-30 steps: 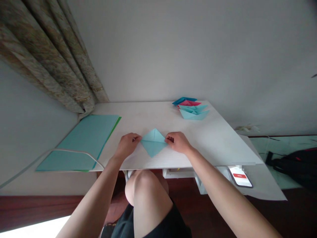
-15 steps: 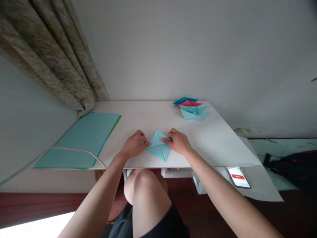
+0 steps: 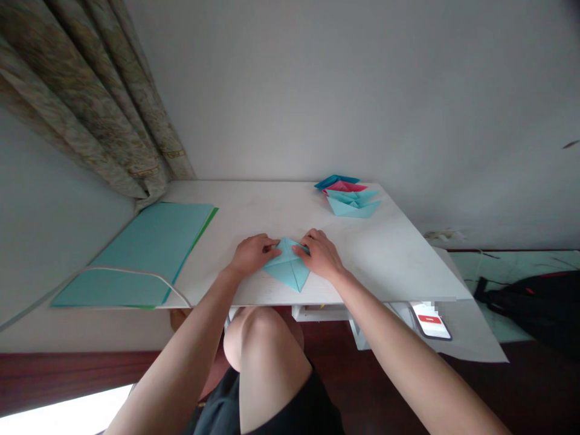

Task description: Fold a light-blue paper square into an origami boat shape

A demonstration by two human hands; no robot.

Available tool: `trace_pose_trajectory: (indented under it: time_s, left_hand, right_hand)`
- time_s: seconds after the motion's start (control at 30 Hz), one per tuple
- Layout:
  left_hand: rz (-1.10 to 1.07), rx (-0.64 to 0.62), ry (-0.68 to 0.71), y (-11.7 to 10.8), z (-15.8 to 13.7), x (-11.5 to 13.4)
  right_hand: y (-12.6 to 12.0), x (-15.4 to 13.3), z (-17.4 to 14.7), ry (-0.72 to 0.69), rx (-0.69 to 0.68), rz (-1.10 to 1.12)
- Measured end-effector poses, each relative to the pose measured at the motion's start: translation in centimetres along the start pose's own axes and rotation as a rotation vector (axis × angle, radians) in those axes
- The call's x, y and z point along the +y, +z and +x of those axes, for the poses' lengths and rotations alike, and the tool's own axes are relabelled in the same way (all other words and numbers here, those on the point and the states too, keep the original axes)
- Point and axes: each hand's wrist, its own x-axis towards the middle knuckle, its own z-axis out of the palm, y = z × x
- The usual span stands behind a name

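A light blue folded paper (image 3: 290,273) lies on the white table (image 3: 254,205) close to its front edge, diamond-shaped with crease lines crossing at its middle. My left hand (image 3: 254,252) is closed on its upper left edge, thumb on top and fingers curled. On the upper right edge, my right hand (image 3: 319,254) pinches the paper with its thumb on the face. The fingertips under the far edges are partly hidden.
Folded paper boats stand at the back right: light blue (image 3: 353,209), pink (image 3: 347,186) and dark blue (image 3: 335,180). Coloured paper sheets (image 3: 140,248) lie at the left, a white cable (image 3: 131,270) across them. A phone (image 3: 430,321) rests at the lower right.
My left hand has moved up along the paper's left edge toward the top corner, its thumb now further in. The right hand keeps its place on the paper. The view has shifted slightly.
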Motion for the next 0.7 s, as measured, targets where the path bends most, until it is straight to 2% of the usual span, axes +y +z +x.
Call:
trace_pose_trajectory:
  time_s: [0.17,0.33,0.7]
  left_hand:
    - [0.011,0.105,0.026,1.07,-1.07,0.12]
    - [0.031,0.113,0.085,1.20,-1.09,-0.01]
    - [-0.013,0.118,0.087,1.19,-1.00,-0.09]
  right_hand:
    - [0.01,-0.37,0.20,0.018,-0.005,-0.005]
    - [0.27,-0.70,0.41,0.056,-0.009,0.019]
    - [0.69,-0.95,0.85,0.096,-0.036,0.032]
